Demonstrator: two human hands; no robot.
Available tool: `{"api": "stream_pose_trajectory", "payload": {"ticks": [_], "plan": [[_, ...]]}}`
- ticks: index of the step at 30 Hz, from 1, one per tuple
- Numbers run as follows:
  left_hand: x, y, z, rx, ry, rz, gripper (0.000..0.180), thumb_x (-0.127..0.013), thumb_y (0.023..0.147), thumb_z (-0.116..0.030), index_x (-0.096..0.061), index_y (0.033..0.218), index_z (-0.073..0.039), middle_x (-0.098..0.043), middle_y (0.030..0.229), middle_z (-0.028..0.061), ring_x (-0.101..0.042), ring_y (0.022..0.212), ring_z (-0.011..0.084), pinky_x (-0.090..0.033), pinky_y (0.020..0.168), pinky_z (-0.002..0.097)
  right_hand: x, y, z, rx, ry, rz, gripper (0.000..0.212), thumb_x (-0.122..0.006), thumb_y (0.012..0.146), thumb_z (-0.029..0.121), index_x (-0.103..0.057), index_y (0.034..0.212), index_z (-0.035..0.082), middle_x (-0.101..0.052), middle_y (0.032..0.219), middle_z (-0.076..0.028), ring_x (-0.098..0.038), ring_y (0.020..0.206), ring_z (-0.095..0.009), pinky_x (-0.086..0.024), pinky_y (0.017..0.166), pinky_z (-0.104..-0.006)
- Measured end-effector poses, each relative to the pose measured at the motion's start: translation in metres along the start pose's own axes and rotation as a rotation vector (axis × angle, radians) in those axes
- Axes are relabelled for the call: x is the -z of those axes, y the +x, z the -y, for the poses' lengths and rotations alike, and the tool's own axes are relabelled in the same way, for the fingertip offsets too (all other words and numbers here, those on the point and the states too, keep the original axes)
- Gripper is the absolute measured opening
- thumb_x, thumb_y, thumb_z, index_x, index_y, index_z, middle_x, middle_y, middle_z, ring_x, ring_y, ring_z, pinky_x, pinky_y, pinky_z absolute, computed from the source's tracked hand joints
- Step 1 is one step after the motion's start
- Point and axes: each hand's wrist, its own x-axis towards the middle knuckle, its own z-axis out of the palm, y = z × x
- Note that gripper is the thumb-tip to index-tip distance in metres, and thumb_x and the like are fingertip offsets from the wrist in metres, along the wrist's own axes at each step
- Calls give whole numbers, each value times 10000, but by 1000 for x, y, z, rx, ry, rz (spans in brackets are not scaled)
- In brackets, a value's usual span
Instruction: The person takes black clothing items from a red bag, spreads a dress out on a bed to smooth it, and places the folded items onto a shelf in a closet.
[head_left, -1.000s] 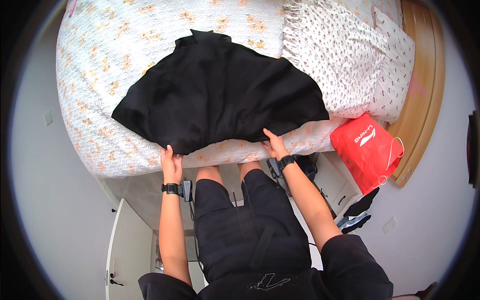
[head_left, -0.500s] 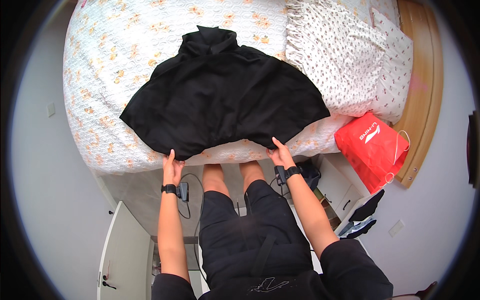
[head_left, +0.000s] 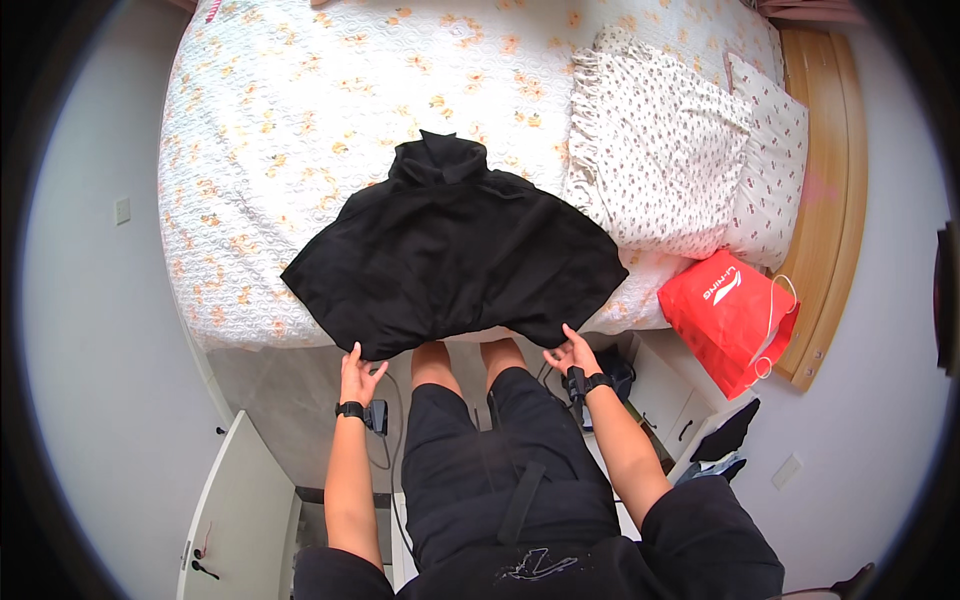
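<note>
A black garment (head_left: 460,255) lies spread like a fan along the near edge of the bed (head_left: 250,200), its broad curved hem toward me. At its far end the cloth narrows into a bunched, collar-like or hood-like part; which one, I cannot tell. My left hand (head_left: 360,380) is at the lower left corner of the hem, thumb and fingers apart, fingertips right beside the cloth. At the lower right corner is my right hand (head_left: 573,356), fingers spread and not closed on the fabric. Both wrists carry black strapped devices with cables.
A fringed, patterned blanket (head_left: 650,150) and a pillow (head_left: 770,170) lie on the bed's right side by the wooden headboard (head_left: 832,150). Near them stands a red paper bag (head_left: 720,335). White drawers (head_left: 668,395) are below it, and a white cabinet door (head_left: 235,515) stands open at lower left.
Both hands have let go of the garment's hem, and their fingers have spread. In the picture, the bed and garment sit lower and look smaller as the view has shifted.
</note>
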Motion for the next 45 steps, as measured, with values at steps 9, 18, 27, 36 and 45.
{"api": "stream_pose_trajectory", "payload": {"ticks": [9, 18, 27, 36, 45], "plan": [[-64, 44, 73, 116, -643, 173, 854, -812, 878, -407, -389, 1531, -55, -407, 1590, 102, -372, 1450, 330, -312, 1214, 565, -73, 74, -95, -92, 593, -39, 595, -846, 846, 340, -518, 1240, 36, -533, 1251, -104, -556, 1159, -279, -495, 1037, -511], [-91, 20, 37, -70, -528, -252, 515, -717, 914, -86, -511, 1369, 37, -618, 1354, 164, -646, 1162, 310, -517, 1077, 449, -95, 72, -48, 222, 504, 112, 158, -678, 830, 88, -675, 985, 53, -714, 1026, -76, -673, 986, -258, -562, 925, -417], [-213, -98, -110, -883, 129, 144, 371, -720, 896, -51, -605, 1230, 62, -681, 1207, 120, -671, 1056, 229, -539, 926, 349, -257, -130, 99, 817, -504, 98, 250, -694, 706, 6, -487, 574, 53, -478, 589, 35, -462, 521, -106, -347, 499, -303], [-420, -337, -211, -1338, 1135, 470, 478, -672, 828, -219, -549, 1186, 73, -681, 1005, 305, -667, 991, 470, -534, 861, 460, -373, -366, 143, 1354, -1335, 572, 321, -726, 704, 119, -666, 969, -54, -690, 786, -136, -632, 698, -189, -520, 646, -350], [-460, -443, -187, -881, 699, 901, 520, -447, 1067, -495, -571, 1259, -28, -663, 1135, 121, -633, 1019, 146, -506, 948, 301, -366, -471, 154, 1102, -994, 763, 565, -790, 823, 180, -552, 1299, -12, -673, 1116, -73, -676, 1048, -196, -578, 813, -344]]}}
